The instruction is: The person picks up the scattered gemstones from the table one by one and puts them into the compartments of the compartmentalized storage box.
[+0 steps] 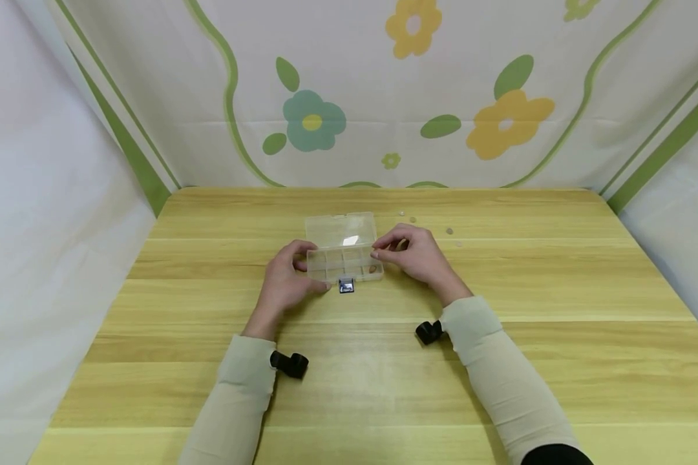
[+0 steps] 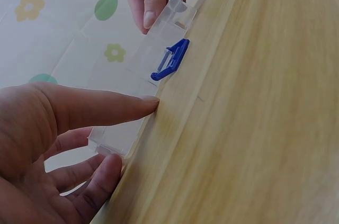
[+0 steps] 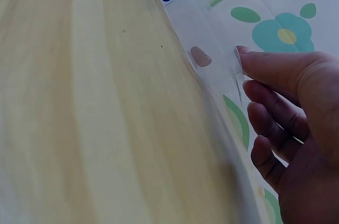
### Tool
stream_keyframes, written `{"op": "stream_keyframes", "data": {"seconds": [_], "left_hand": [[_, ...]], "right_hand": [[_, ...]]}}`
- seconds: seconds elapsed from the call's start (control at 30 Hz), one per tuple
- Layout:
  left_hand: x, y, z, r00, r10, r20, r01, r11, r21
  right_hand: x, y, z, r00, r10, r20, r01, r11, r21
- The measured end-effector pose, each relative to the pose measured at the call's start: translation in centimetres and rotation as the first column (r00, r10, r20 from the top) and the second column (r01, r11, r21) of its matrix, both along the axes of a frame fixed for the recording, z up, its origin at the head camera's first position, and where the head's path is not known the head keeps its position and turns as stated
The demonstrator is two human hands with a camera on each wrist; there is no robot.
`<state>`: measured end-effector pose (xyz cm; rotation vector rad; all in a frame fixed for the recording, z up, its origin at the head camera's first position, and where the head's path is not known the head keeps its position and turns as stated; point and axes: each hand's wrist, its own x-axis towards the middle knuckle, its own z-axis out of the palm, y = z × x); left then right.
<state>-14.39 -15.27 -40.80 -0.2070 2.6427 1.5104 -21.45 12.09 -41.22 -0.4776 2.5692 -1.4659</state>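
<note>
A clear plastic compartment box (image 1: pixel 326 274) lies on the table with its lid (image 1: pixel 328 230) folded back. Its blue latch (image 2: pixel 172 61) hangs at the front edge. My left hand (image 1: pixel 285 276) grips the box's left end, thumb along the front wall and fingers behind. At the right end is my right hand (image 1: pixel 415 255), thumb and index fingertips together at the side wall, the other fingers loosely curled; I cannot tell whether they pinch something small. In the front right compartment lies a flat brown stone-like piece (image 3: pixel 201 56).
Several small pale and brown pieces (image 1: pixel 450 231) lie scattered on the wooden table (image 1: pixel 355 387) beyond the right hand. A flower-printed cloth (image 1: pixel 372 90) hangs behind the back edge. Small black wrist cameras (image 1: pixel 291 365) sit at both cuffs.
</note>
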Motion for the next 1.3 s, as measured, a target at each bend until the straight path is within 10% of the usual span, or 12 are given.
{"op": "stream_keyframes", "data": {"seconds": [1.3], "left_hand": [[-0.1,0.1,0.0,1.000,-0.009,-0.004,0.009,1.000,-0.029]], "right_hand": [[0.5,2.2,-0.2,1.000,-0.023,-0.011,0.024,0.999,0.023]]}}
